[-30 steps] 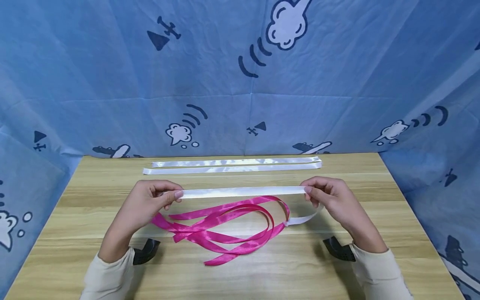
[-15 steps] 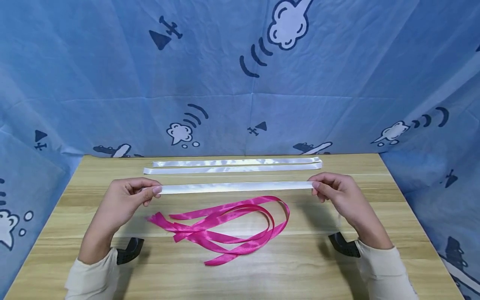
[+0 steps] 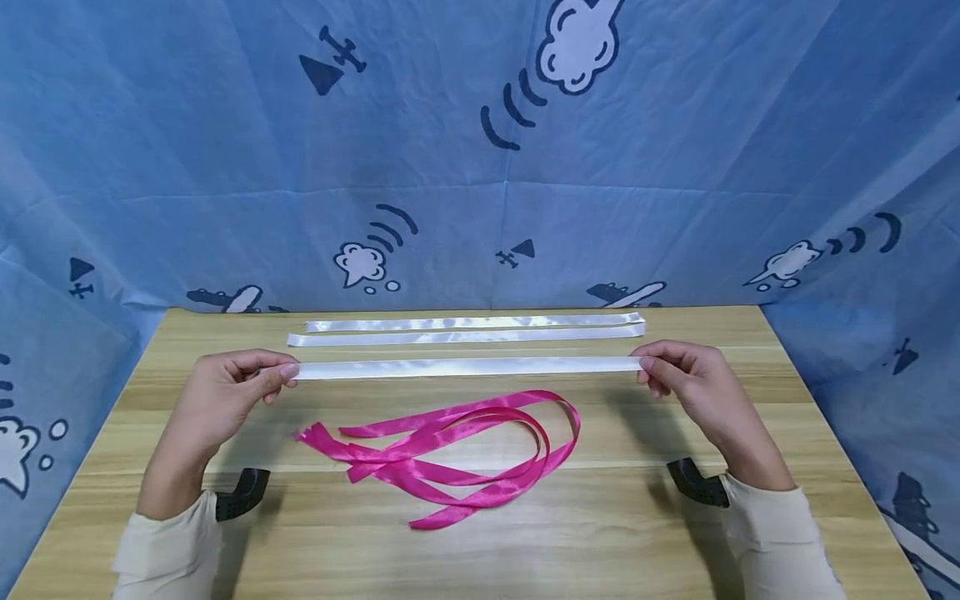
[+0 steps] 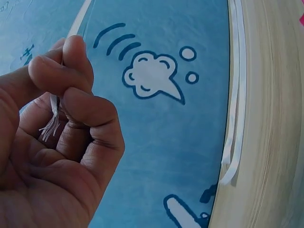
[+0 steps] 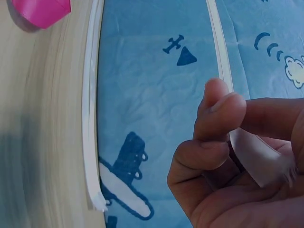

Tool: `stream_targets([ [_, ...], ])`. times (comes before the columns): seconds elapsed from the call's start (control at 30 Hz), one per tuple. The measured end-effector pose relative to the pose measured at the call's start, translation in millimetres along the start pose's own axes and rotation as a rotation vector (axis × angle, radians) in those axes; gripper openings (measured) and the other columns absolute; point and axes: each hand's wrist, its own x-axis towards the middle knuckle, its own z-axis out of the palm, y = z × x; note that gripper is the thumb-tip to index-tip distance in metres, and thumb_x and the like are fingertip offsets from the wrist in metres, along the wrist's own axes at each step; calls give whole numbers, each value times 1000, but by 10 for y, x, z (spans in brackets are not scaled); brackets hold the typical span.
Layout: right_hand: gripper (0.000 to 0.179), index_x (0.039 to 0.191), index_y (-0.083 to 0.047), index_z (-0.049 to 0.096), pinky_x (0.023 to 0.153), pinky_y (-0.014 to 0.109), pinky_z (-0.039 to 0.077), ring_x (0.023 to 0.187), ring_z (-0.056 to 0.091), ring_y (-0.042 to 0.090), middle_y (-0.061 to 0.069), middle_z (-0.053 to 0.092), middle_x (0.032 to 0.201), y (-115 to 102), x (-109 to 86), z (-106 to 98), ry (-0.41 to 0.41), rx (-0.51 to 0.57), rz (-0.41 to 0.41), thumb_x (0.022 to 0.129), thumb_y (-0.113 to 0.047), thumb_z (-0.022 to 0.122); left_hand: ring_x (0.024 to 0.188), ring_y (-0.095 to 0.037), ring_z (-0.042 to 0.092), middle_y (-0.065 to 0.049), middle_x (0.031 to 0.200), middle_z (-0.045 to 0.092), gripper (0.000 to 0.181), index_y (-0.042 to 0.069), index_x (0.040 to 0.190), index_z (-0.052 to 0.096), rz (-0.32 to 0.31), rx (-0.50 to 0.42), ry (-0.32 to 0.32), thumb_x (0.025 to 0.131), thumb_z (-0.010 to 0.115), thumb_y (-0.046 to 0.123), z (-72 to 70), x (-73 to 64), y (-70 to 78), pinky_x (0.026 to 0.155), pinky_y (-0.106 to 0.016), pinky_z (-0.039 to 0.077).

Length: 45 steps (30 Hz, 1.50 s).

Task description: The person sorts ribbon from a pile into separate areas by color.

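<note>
Left hand (image 3: 217, 393): I'm seeing it curled, pinching the taut white ribbon (image 3: 468, 367).
Right hand (image 3: 696, 379): curled, pinching it too.
Pink ribbon (image 3: 393, 456): lying looped.

Head view: bright, generally sharp. Light appears to come from above. Soft shadows fall on the table (image 3: 480, 579) inward of the left sleeve (image 3: 168, 546) and right sleeve (image 3: 780, 533). Pale glare marks the table's centre; highlights show on the pink ribbon (image 3: 397, 455) and rear white strips (image 3: 465, 337). Wrist views: dimmer, the table's edge bowed by lens distortion. Left fingers (image 4: 97, 114) and right fingers (image 5: 202, 156) are partly shaded; the frayed ribbon end (image 5: 285, 176) by the right palm is blurred.
</note>
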Motion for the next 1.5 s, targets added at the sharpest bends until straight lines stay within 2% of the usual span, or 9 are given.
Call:
stream_targets([
  [0.4, 24, 118, 14, 64, 64, 24, 53, 67, 59, 13, -9, 67, 79, 31, -6, -96, 30, -11, 14, 108, -6, 54, 67, -8, 57, 17, 75, 68, 30, -1, 110, 75, -10, 7, 23, 101, 72, 28, -125, -34, -57, 55, -32, 39],
  [0.83, 26, 115, 12, 64, 64, 24, 52, 66, 58, 13, -9, 68, 78, 29, 2, -150, 45, -29, 39, 109, -11, 55, 67, -10, 56, 17, 75, 68, 34, -1, 114, 75, -29, 48, 18, 102, 71, 30, -137, -26, -87, 52, -35, 34],
  [1.13, 29, 117, 11, 65, 64, 25, 53, 66, 60, 13, -9, 70, 78, 53, 33, -175, 81, -45, 102, 109, -15, 57, 69, -8, 58, 17, 75, 68, 33, -3, 113, 75, -40, 51, 6, 102, 72, 28, -119, 0, -93, 56, -30, 43],
  [1.5, 31, 117, 11, 66, 63, 25, 53, 66, 59, 12, -9, 70, 77, 110, 88, -183, 114, -53, 163, 108, -18, 59, 71, -10, 57, 15, 75, 67, 36, 0, 116, 75, -74, 77, 6, 102, 70, 33, -113, 80, -125, 60, -31, 42],
])
